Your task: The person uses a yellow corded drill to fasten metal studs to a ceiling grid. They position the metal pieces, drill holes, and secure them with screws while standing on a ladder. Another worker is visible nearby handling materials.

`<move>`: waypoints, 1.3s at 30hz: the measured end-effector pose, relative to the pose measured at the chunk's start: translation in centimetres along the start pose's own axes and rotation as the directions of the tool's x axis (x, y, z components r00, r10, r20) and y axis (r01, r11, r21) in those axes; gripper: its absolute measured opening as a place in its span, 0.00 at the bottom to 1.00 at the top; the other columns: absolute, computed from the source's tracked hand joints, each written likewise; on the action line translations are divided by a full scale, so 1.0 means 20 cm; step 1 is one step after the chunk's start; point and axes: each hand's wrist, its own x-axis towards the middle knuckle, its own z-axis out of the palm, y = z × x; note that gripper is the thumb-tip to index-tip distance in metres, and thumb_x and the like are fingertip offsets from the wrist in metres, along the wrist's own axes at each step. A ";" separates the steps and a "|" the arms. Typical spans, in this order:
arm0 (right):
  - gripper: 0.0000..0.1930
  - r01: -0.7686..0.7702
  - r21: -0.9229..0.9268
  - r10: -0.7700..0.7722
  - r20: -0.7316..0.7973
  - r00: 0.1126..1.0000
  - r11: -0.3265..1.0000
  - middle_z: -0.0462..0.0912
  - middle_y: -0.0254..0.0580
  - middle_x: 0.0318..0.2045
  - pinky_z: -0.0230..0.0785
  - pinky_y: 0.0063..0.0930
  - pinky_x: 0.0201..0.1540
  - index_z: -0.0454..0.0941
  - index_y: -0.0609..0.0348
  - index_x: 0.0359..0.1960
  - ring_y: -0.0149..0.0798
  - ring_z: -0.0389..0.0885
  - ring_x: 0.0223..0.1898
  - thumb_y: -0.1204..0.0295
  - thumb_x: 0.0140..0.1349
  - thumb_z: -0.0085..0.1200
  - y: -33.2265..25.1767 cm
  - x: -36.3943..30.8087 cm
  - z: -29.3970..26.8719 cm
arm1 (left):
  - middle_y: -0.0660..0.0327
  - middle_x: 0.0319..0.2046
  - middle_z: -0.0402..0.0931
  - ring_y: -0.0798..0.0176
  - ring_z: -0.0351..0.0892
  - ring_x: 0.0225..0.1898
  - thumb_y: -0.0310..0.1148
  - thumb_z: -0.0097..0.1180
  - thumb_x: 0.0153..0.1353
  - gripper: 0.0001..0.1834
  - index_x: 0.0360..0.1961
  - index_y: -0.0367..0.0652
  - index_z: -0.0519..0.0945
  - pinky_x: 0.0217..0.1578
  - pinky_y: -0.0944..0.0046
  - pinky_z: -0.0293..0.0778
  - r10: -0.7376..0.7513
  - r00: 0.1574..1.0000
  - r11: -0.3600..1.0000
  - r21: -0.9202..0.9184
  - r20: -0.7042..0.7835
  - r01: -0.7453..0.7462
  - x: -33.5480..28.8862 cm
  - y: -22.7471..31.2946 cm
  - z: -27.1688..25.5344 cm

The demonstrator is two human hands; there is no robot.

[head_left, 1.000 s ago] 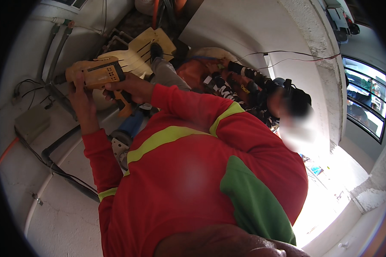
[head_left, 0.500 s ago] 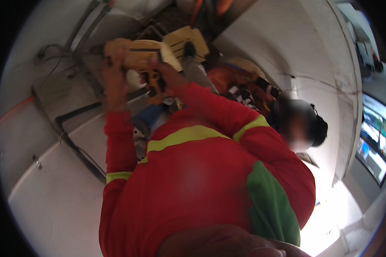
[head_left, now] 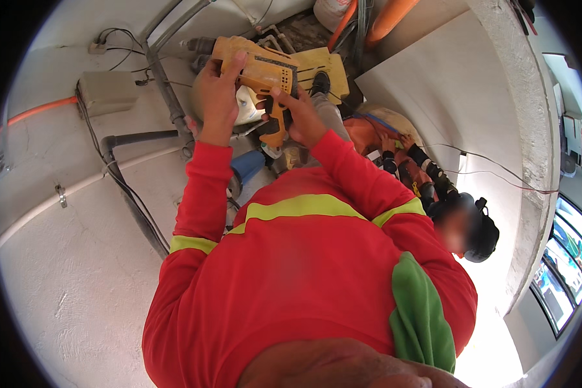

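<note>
Where both hands meet at the upper middle of the frame, they share a yellow power drill (head_left: pixel 265 72), left of the picture's centre line. Its long axis runs from the dark chuck (head_left: pixel 200 46) at upper left, slanting slightly down to the rear housing on the right, while its handle (head_left: pixel 275 132) drops toward the wearer's body. The left hand (head_left: pixel 217 97), nearer the chuck, is curled about the front of the body, thumb lying over the near face. Behind it, the right hand (head_left: pixel 304 119) is closed around the upper handle, thumb up against the housing. The chuck points toward the wall with the grey pipes (head_left: pixel 165 87); at this angle I cannot tell whether a bit is fitted or touches anything. A pale box (head_left: pixel 108 92) sits on the wall at upper left, and a co-worker's hand (head_left: pixel 404 140) rests right of centre.
</note>
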 end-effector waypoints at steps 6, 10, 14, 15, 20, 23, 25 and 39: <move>0.26 0.065 -0.108 -0.069 -0.031 0.997 0.992 0.84 0.43 0.48 0.82 0.34 0.40 0.70 0.58 0.60 0.38 0.87 0.43 0.73 0.62 0.68 0.04 0.00 -0.01 | 0.57 0.47 0.79 0.67 0.81 0.44 0.36 0.75 0.59 0.28 0.53 0.32 0.76 0.46 0.66 0.78 0.077 0.997 0.996 0.043 -0.019 -0.076 0.00 -0.03 0.01; 0.26 0.027 -0.024 -0.027 -0.015 1.000 0.999 0.84 0.43 0.50 0.82 0.35 0.42 0.70 0.57 0.60 0.38 0.86 0.45 0.74 0.62 0.68 0.04 0.01 -0.04 | 0.56 0.46 0.79 0.67 0.81 0.43 0.35 0.75 0.59 0.27 0.51 0.32 0.75 0.45 0.66 0.78 0.092 0.995 0.994 0.068 -0.038 -0.090 0.00 -0.03 0.00; 0.25 -0.023 0.056 0.022 0.013 1.000 0.998 0.84 0.43 0.50 0.81 0.37 0.45 0.73 0.60 0.59 0.38 0.84 0.49 0.73 0.62 0.69 0.03 0.01 -0.05 | 0.57 0.45 0.79 0.67 0.81 0.42 0.35 0.75 0.59 0.26 0.51 0.33 0.75 0.44 0.66 0.78 0.054 0.997 0.998 0.033 -0.054 -0.052 -0.01 -0.02 0.00; 0.24 -0.043 0.068 0.041 0.022 0.999 0.997 0.84 0.43 0.51 0.80 0.37 0.46 0.74 0.60 0.59 0.38 0.84 0.50 0.73 0.62 0.69 0.02 0.01 -0.05 | 0.57 0.45 0.79 0.67 0.81 0.42 0.35 0.75 0.59 0.26 0.51 0.33 0.75 0.44 0.66 0.79 0.043 0.998 0.999 0.025 -0.055 -0.041 -0.01 -0.01 0.01; 0.23 -0.081 0.146 0.073 0.058 0.996 0.986 0.84 0.42 0.50 0.79 0.34 0.47 0.75 0.62 0.59 0.36 0.83 0.50 0.69 0.64 0.67 0.03 0.00 -0.06 | 0.57 0.47 0.80 0.65 0.82 0.45 0.35 0.72 0.61 0.25 0.53 0.35 0.75 0.46 0.63 0.80 0.001 1.000 0.997 -0.072 -0.011 -0.002 -0.02 0.01 0.00; 0.23 -0.069 0.125 0.060 0.073 0.996 0.990 0.84 0.42 0.50 0.79 0.33 0.47 0.75 0.61 0.60 0.35 0.83 0.49 0.67 0.66 0.66 0.03 0.00 -0.07 | 0.59 0.49 0.80 0.63 0.83 0.49 0.35 0.69 0.65 0.22 0.55 0.37 0.74 0.52 0.58 0.78 -0.015 0.999 0.997 -0.072 0.031 0.018 -0.02 0.02 0.00; 0.24 -0.072 0.112 0.064 0.075 0.995 0.991 0.84 0.42 0.50 0.79 0.33 0.48 0.74 0.61 0.61 0.36 0.83 0.50 0.66 0.67 0.64 0.02 0.00 -0.08 | 0.60 0.49 0.81 0.63 0.82 0.50 0.34 0.68 0.66 0.22 0.55 0.38 0.75 0.53 0.58 0.78 -0.016 0.999 0.996 -0.087 0.036 0.019 -0.02 0.02 0.00; 0.31 -0.132 0.145 0.087 0.286 0.954 0.981 0.69 0.30 0.31 0.68 0.28 0.40 0.68 0.56 0.61 0.29 0.69 0.34 0.46 0.69 0.59 0.03 -0.06 -0.12 | 0.59 0.46 0.78 0.67 0.79 0.47 0.35 0.76 0.57 0.27 0.51 0.35 0.75 0.46 0.65 0.78 0.101 0.994 0.990 0.094 0.050 -0.106 -0.14 0.08 0.06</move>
